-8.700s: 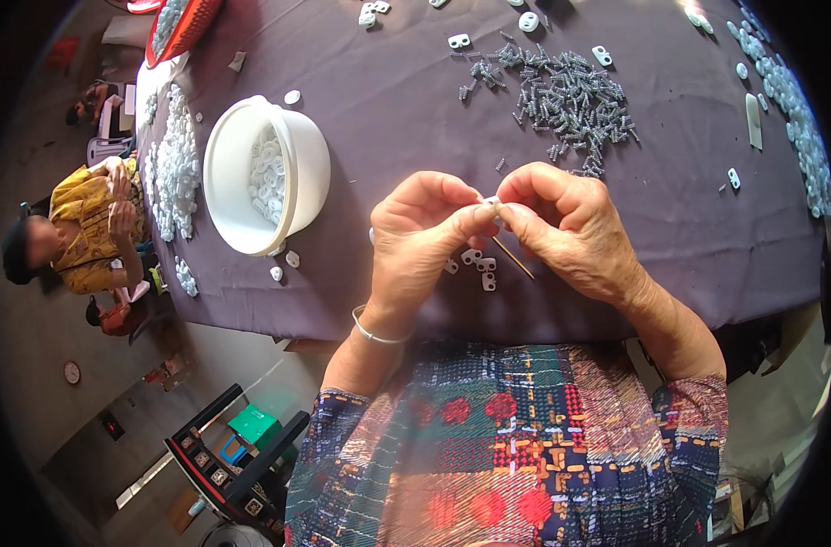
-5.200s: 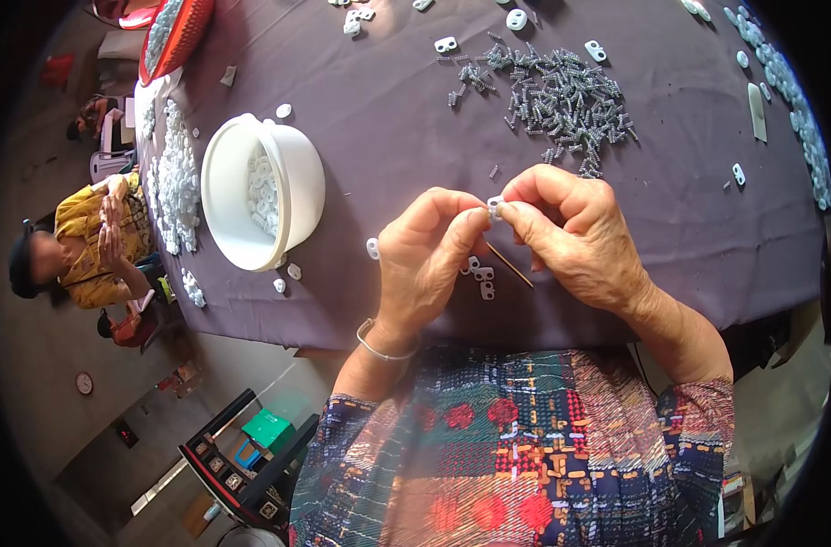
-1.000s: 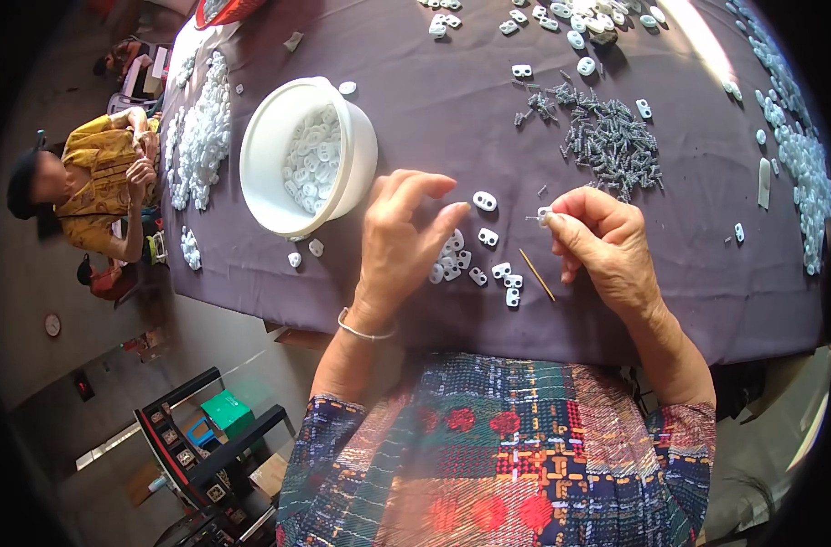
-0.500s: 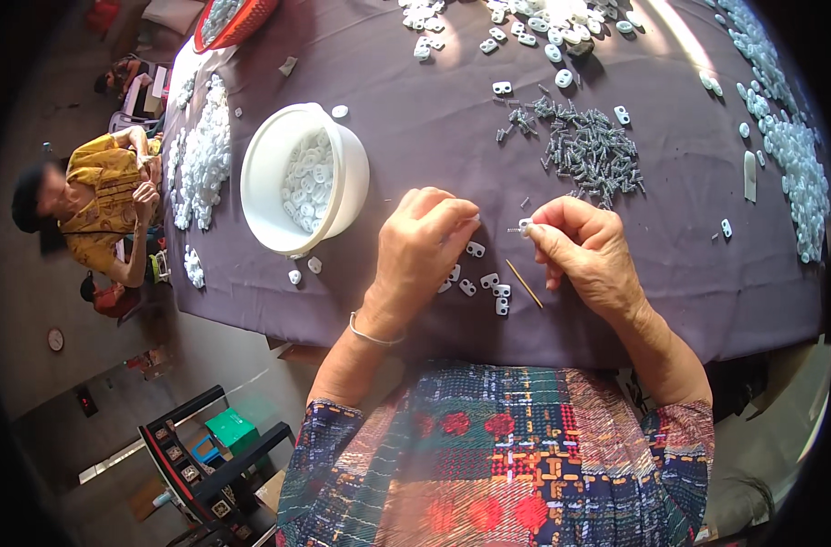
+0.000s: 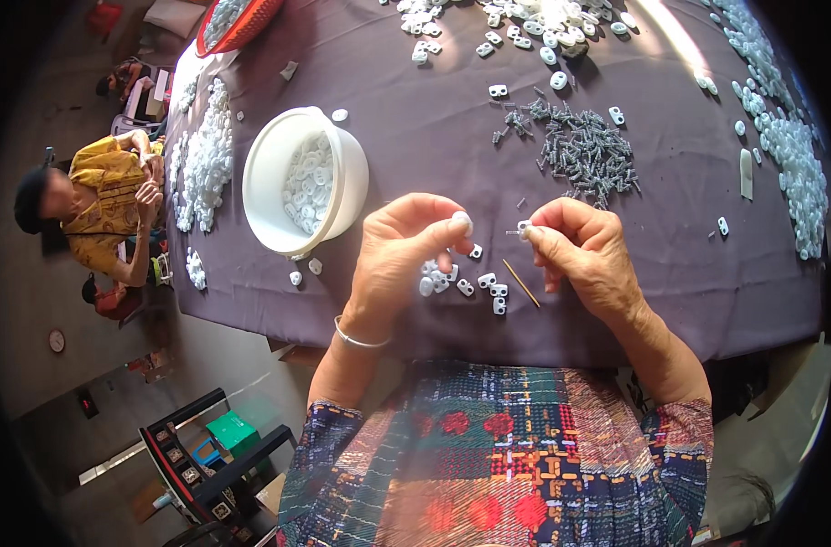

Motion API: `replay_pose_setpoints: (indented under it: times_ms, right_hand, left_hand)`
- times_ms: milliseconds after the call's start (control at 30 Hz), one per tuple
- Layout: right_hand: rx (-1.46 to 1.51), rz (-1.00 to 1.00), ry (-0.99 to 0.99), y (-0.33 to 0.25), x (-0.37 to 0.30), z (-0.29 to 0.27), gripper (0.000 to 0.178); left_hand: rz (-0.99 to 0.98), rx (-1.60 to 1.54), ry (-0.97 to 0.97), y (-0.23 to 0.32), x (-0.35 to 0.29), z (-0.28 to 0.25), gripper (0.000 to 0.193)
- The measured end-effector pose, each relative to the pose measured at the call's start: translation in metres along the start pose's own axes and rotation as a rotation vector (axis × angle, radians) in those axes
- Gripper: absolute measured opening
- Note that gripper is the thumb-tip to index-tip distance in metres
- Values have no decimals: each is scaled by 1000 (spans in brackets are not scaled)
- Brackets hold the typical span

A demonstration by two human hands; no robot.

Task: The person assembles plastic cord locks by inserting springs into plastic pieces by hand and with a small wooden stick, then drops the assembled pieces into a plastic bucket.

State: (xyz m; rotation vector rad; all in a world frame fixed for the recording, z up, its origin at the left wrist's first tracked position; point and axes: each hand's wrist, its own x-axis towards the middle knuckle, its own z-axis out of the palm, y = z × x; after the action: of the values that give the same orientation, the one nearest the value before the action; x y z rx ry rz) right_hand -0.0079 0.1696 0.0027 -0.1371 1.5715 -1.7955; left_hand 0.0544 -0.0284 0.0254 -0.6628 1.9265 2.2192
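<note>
My left hand [image 5: 399, 251] pinches a small white oval plastic piece [image 5: 462, 221] between thumb and forefinger. Facing it across a small gap, my right hand [image 5: 587, 251] grips a small white plastic piece [image 5: 524, 228] with a thin metal spring [image 5: 512, 232] sticking out leftward. Much of that piece is hidden by the fingertips. Below and between the hands lie several white two-holed pieces [image 5: 498, 306], some partly behind my left fingers. A thin wooden stick [image 5: 522, 283] rests slantwise on the cloth near my right fingers.
A white tub [image 5: 353, 182] of white pieces stands left. Beyond my right hand lies a pile of springs [image 5: 589, 150]. White pieces are heaped at the left edge [image 5: 206, 155], far side [image 5: 561, 18] and right edge [image 5: 794, 173]. A red basket [image 5: 251, 23] is far left; a person [image 5: 105, 205] sits beyond.
My left hand has drawn slightly left and turned, bringing the white oval piece in its fingertips into view and uncovering more loose pieces. My right hand stays almost still with its piece and spring.
</note>
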Motion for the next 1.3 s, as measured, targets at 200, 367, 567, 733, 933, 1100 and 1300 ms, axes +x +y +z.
replay_pose_setpoints:
  times_ms: [200, 367, 567, 733, 933, 1100, 1300]
  right_hand:
    - [48, -2, -14, -6, -5, 0, 12]
    - [25, 53, 17, -16, -12, 5, 13]
    - [-207, -69, -4, -31, -10, 16, 13]
    - [-259, -77, -81, -35, 4, 22, 13]
    - [-119, 22, -75, -23, 10, 19, 11]
    - [-79, 43, -73, -19, 10, 14, 11]
    - [-48, 67, -79, -19, 10, 9, 13]
  left_hand:
    - [-200, -365, -63, -12, -5, 6, 14]
    - [-176, -351, -103, -13, -5, 5, 15]
    - [-127, -392, -125, -21, -5, -6, 15]
    - [-133, -397, -90, -21, -7, -8, 15]
    - [-151, -412, -97, -23, -5, -5, 14]
    - [-95, -348, -73, -20, -3, 4, 10]
    - [-130, -353, -74, -19, -3, 3, 14]
